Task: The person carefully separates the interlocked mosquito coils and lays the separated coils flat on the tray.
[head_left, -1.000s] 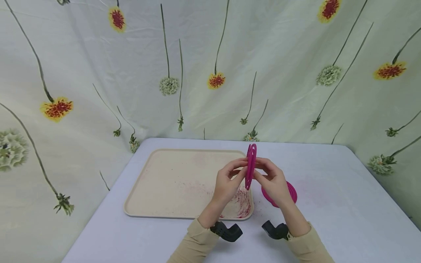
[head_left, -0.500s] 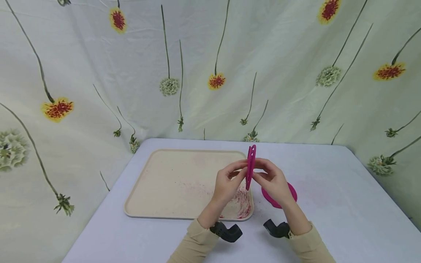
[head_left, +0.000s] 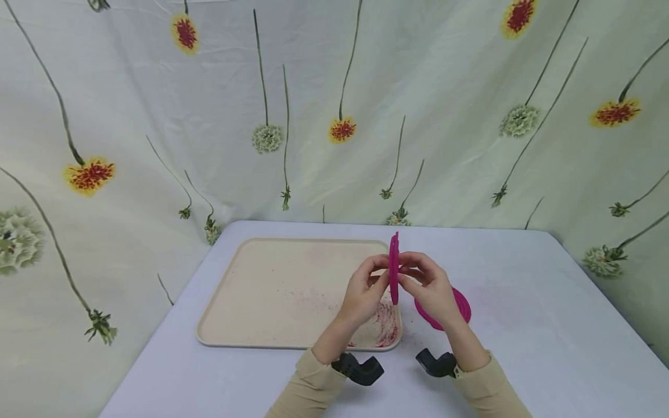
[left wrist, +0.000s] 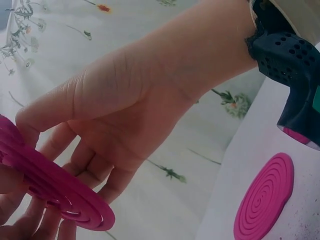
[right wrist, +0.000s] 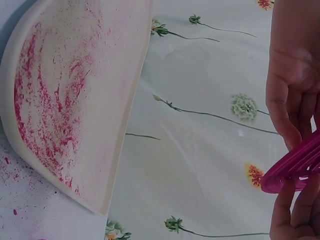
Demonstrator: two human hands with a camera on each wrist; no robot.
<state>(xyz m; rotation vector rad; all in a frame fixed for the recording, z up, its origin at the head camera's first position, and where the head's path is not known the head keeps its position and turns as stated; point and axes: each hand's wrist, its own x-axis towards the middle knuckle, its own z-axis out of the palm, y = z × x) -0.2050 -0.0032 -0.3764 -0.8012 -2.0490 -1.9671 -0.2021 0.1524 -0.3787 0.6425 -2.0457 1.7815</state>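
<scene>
A magenta disc of coiled clay (head_left: 394, 270) is held upright, nearly edge-on in the head view, above the tray's right side. My left hand (head_left: 362, 290) pinches it from the left, thumb on the near part and fingers farther up. From the opposite side my right hand (head_left: 431, 290) grips it with thumb and fingertips. Gaps between the rings of the held clay coil (left wrist: 65, 187) show in the left wrist view. A second flat clay spiral (left wrist: 265, 197) lies on the table, partly hidden by the right hand and forearm in the head view.
A beige tray (head_left: 272, 290) covers the table's left and middle, with pink smears and crumbs (head_left: 387, 325) at its near right corner. The white table (head_left: 533, 302) extends right. A flower-printed cloth (head_left: 449, 104) hangs behind. Black devices (head_left: 360, 369) sit on both wrists.
The held clay coil has turned more edge-on, so its open rings no longer show in the head view. Both hands keep their grip on it.
</scene>
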